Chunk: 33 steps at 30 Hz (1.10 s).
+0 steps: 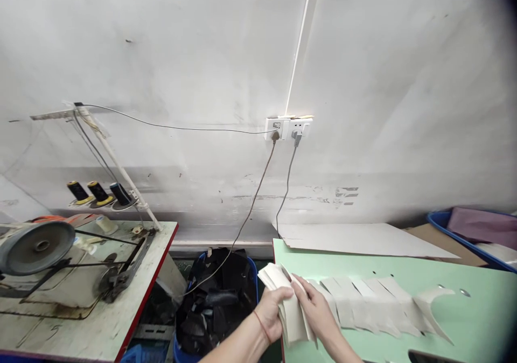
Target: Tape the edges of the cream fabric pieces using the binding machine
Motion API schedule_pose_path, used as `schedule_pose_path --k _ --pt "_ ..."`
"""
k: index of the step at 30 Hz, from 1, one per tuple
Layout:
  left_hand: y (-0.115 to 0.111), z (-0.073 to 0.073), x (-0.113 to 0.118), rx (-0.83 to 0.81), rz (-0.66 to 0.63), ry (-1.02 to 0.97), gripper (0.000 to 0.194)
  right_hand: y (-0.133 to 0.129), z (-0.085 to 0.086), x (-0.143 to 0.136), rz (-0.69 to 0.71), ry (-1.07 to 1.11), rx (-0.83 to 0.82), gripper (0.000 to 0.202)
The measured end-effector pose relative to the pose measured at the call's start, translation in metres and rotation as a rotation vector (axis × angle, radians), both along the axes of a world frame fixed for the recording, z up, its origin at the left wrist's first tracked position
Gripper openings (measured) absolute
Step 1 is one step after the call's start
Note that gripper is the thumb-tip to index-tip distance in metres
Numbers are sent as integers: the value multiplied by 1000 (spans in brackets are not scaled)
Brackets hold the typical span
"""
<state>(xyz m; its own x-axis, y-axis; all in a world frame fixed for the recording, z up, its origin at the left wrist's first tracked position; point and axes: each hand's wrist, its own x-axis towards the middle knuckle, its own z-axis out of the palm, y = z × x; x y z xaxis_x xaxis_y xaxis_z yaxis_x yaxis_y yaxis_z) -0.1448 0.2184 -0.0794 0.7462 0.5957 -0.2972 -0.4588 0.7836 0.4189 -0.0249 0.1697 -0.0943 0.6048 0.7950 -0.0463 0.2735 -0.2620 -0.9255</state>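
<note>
A stack of cream-white sheet pieces (pixel 294 320) is held between both hands, over the left edge of a green table. My left hand (pixel 271 310) wraps round the stack from the left, its thumb lying on top. On the right side, my right hand (pixel 317 308) grips the same stack with fingers closed over its edge. More pale pieces (pixel 374 304) lie overlapping in a row on the green table, just right of my right hand. The piece at the row's far end curls upward.
A sewing machine (pixel 48 277) with thread cones (pixel 99 192) stands on the left table. Between the tables, a blue bin (pixel 252 277) holds black scraps (pixel 214 298). A large white board (pixel 355 239) lies along the green table's (pixel 484 309) back. Cords hang from wall sockets (pixel 288 128).
</note>
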Motion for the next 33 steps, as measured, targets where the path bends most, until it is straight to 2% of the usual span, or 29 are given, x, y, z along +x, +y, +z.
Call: schedule_pose_path --k 4,7,9,11,13,18,21,24,26,29,31,33 --pt "-2 3 -3 59 -67 -40 53 -6 -2 12 -81 53 0 71" --pt "2 4 -3 10 3 96 45 -7 8 7 -96 74 -16 76" --pt "5 5 -2 -24 11 133 49 -8 14 -2 -27 55 -11 74" --pt "6 5 -1 -8 -35 84 57 -8 14 -9 77 39 -10 67" --pt "4 3 -1 16 -47 45 61 -9 11 -9 102 10 -9 62" --pt "-3 -1 0 3 -38 -39 55 -11 -5 3 4 -46 -16 68" --pt "-6 0 -3 77 -92 -78 56 -13 -10 10 -34 -61 -22 64" --pt "-4 1 -8 127 -161 -56 58 -17 -3 30 -152 -66 -44 74" --pt "1 0 -9 106 -97 64 54 -19 7 43 -204 -41 -63 80" --pt "6 -5 -3 67 0 207 49 -19 20 39 -106 -17 -55 75" --pt "5 -7 3 41 -37 143 56 -16 23 19 37 -29 -42 67" --pt "0 -8 9 15 -57 63 62 -13 20 -1 121 -55 -33 64"
